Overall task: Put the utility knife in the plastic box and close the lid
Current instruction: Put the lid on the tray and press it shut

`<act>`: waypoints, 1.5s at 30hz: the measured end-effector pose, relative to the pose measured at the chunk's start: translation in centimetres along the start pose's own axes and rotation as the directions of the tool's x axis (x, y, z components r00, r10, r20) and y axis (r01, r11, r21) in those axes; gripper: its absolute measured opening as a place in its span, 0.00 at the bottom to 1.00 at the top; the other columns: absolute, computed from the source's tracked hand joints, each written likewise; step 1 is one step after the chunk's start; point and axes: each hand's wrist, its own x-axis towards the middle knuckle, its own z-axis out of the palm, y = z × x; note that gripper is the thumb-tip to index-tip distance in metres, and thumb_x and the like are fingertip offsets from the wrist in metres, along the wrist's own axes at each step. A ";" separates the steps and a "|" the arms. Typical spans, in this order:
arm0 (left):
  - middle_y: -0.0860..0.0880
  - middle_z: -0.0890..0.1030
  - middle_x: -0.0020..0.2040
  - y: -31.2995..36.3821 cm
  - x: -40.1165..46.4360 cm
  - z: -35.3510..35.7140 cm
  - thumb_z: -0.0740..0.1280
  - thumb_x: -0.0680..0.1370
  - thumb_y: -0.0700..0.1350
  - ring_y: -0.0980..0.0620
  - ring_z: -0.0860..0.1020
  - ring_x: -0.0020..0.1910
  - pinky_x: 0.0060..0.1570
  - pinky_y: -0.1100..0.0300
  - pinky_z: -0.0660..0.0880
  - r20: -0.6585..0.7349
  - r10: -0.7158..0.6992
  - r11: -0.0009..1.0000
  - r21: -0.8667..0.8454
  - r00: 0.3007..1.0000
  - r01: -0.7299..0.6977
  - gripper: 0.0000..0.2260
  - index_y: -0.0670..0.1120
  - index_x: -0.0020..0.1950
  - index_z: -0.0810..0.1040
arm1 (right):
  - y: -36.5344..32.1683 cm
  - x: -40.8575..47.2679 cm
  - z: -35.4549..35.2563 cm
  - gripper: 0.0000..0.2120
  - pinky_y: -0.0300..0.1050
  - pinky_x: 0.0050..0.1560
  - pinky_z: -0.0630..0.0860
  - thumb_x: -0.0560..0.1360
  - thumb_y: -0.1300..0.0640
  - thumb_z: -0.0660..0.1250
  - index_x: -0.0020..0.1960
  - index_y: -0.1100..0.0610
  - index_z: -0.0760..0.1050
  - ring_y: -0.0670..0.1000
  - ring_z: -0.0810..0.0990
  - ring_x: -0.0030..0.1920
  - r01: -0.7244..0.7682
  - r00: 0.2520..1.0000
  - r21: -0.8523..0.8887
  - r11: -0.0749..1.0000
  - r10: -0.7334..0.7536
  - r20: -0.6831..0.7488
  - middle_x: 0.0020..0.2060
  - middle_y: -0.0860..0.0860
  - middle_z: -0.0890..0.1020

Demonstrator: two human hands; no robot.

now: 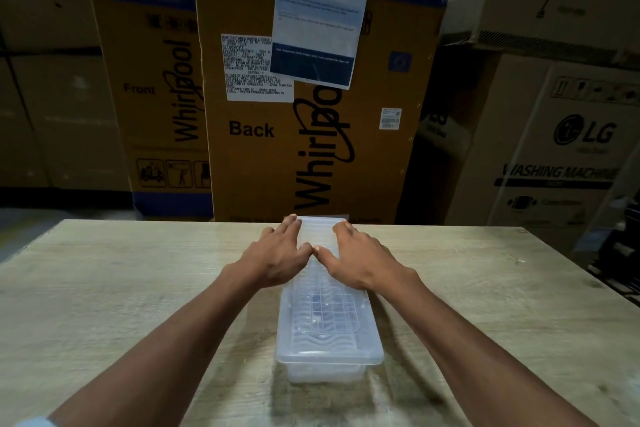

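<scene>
While the lid (329, 291) sits on the plastic box (327, 369) on the bench (121, 288), left hand (277, 253) and right hand (356, 256) press flat on it, each grip released; a bluish shape inside may be the knife (320, 305).

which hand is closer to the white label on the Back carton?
Left. The left hand presses the lid's far left side, below the label; the right hand sits further right on it.
</scene>
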 end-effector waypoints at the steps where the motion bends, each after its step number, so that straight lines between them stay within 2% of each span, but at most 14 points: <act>1: 0.48 0.49 0.83 -0.2 0.2 -0.1 0.52 0.80 0.59 0.43 0.53 0.81 0.77 0.42 0.56 -0.005 0.003 0.999 -0.032 1.000 -0.003 0.33 0.47 0.81 0.48 | 0.1 0.1 0.0 0.35 0.60 0.63 0.75 0.78 0.33 0.54 0.76 0.55 0.58 0.59 0.74 0.68 -0.003 1.000 0.014 1.000 0.003 0.006 0.76 0.56 0.67; 7: 0.40 0.66 0.77 -0.8 0.9 -0.3 0.55 0.82 0.56 0.39 0.71 0.71 0.67 0.43 0.70 -0.017 -0.030 0.965 -0.260 0.999 0.025 0.25 0.52 0.78 0.57 | 0.2 -0.1 0.1 0.35 0.60 0.66 0.72 0.78 0.33 0.53 0.77 0.54 0.56 0.58 0.72 0.71 -0.019 0.999 0.060 0.998 0.016 0.035 0.81 0.53 0.58; 13: 0.42 0.65 0.78 -0.8 1.6 0.0 0.54 0.81 0.54 0.40 0.70 0.71 0.67 0.45 0.70 -0.005 -0.006 0.956 -0.294 1.000 0.005 0.26 0.50 0.78 0.53 | 0.0 -0.3 0.2 0.36 0.60 0.68 0.70 0.78 0.33 0.53 0.77 0.54 0.57 0.59 0.70 0.73 -0.025 1.000 0.027 0.999 0.025 0.001 0.81 0.53 0.58; 18: 0.39 0.69 0.73 -0.3 2.6 -0.3 0.55 0.83 0.50 0.41 0.73 0.66 0.56 0.52 0.72 -0.038 -0.031 0.929 -0.370 0.999 0.014 0.18 0.44 0.71 0.62 | 0.1 -0.3 -0.2 0.35 0.57 0.64 0.73 0.78 0.33 0.55 0.76 0.55 0.60 0.57 0.73 0.69 -0.006 1.000 0.026 1.000 0.006 -0.002 0.78 0.54 0.64; 20: 0.39 0.75 0.66 0.0 3.4 -0.5 0.57 0.83 0.47 0.44 0.76 0.59 0.53 0.52 0.74 -0.132 -0.103 0.901 -0.432 0.986 0.037 0.13 0.43 0.65 0.69 | 0.1 -0.4 -0.2 0.35 0.58 0.63 0.72 0.78 0.32 0.54 0.76 0.55 0.59 0.57 0.73 0.69 -0.009 1.000 0.037 0.999 0.009 0.003 0.78 0.53 0.63; 23: 0.43 0.80 0.60 0.0 4.4 0.0 0.63 0.81 0.41 0.47 0.78 0.56 0.56 0.51 0.77 -0.260 -0.314 0.752 -0.655 0.913 0.072 0.07 0.44 0.56 0.78 | 0.0 -0.6 0.0 0.36 0.61 0.67 0.70 0.78 0.32 0.52 0.78 0.54 0.57 0.59 0.70 0.72 -0.022 1.000 0.045 0.999 0.021 0.022 0.81 0.52 0.57; 26: 0.43 0.79 0.59 -0.1 4.4 0.7 0.65 0.80 0.42 0.47 0.78 0.52 0.49 0.52 0.78 -0.132 -0.446 0.489 -0.864 0.885 0.118 0.13 0.43 0.64 0.77 | -0.1 -0.6 -0.1 0.36 0.62 0.68 0.69 0.78 0.32 0.52 0.78 0.53 0.57 0.59 0.69 0.73 -0.031 0.999 0.025 0.999 0.031 0.017 0.81 0.52 0.56; 29: 0.44 0.77 0.53 -0.1 4.1 0.7 0.63 0.81 0.41 0.48 0.78 0.46 0.40 0.52 0.78 -0.005 -0.448 0.280 -0.950 0.894 0.136 0.14 0.41 0.66 0.76 | 0.0 -0.5 0.0 0.36 0.61 0.67 0.71 0.78 0.32 0.52 0.78 0.53 0.58 0.59 0.70 0.72 -0.032 0.999 0.041 0.999 0.032 0.013 0.81 0.52 0.57; 32: 0.45 0.77 0.48 0.3 3.8 0.4 0.61 0.82 0.38 0.47 0.77 0.45 0.47 0.46 0.79 0.063 -0.419 0.121 -0.985 0.906 0.125 0.12 0.42 0.63 0.78 | 0.1 -0.5 0.1 0.35 0.59 0.65 0.72 0.78 0.33 0.53 0.77 0.53 0.59 0.58 0.72 0.71 -0.031 1.000 0.068 0.997 0.030 0.005 0.81 0.52 0.58; 35: 0.44 0.78 0.51 0.3 3.8 0.5 0.61 0.81 0.37 0.46 0.77 0.47 0.55 0.42 0.79 0.110 -0.412 0.042 -0.989 0.904 0.139 0.12 0.43 0.60 0.80 | 0.2 -0.5 0.1 0.35 0.59 0.66 0.70 0.78 0.33 0.54 0.77 0.54 0.59 0.58 0.71 0.72 -0.020 1.000 0.101 0.995 0.020 -0.003 0.81 0.52 0.58; 37: 0.44 0.77 0.53 0.1 3.8 0.5 0.60 0.82 0.38 0.45 0.77 0.48 0.53 0.42 0.80 0.094 -0.398 0.064 -0.989 0.912 0.130 0.12 0.44 0.62 0.80 | 0.3 -0.4 0.2 0.35 0.58 0.65 0.70 0.78 0.33 0.54 0.77 0.53 0.59 0.57 0.71 0.71 -0.017 1.000 0.113 0.993 0.018 -0.009 0.81 0.51 0.58; 40: 0.42 0.76 0.60 -0.2 3.7 0.9 0.57 0.83 0.41 0.46 0.78 0.49 0.45 0.48 0.82 -0.027 -0.352 0.273 -0.959 0.936 0.075 0.14 0.45 0.64 0.79 | 0.3 -0.4 0.3 0.35 0.58 0.64 0.71 0.78 0.32 0.54 0.77 0.53 0.59 0.57 0.72 0.71 -0.025 1.000 0.119 0.993 0.027 -0.009 0.81 0.51 0.58; 42: 0.42 0.73 0.66 -0.4 3.8 1.3 0.55 0.84 0.43 0.46 0.78 0.55 0.52 0.47 0.81 -0.141 -0.313 0.478 -0.878 0.939 0.027 0.15 0.46 0.65 0.78 | 0.4 -0.4 0.3 0.36 0.58 0.65 0.70 0.77 0.32 0.54 0.77 0.52 0.58 0.57 0.71 0.71 -0.029 1.000 0.117 0.993 0.031 -0.008 0.81 0.50 0.57; 45: 0.45 0.67 0.75 -0.9 4.2 1.4 0.54 0.84 0.42 0.45 0.68 0.72 0.70 0.49 0.67 -0.282 -0.189 0.766 -0.641 0.940 -0.039 0.17 0.45 0.67 0.77 | 0.3 -0.3 0.3 0.36 0.58 0.64 0.71 0.77 0.32 0.53 0.77 0.52 0.59 0.57 0.71 0.71 -0.032 0.999 0.103 0.994 0.033 -0.008 0.81 0.50 0.58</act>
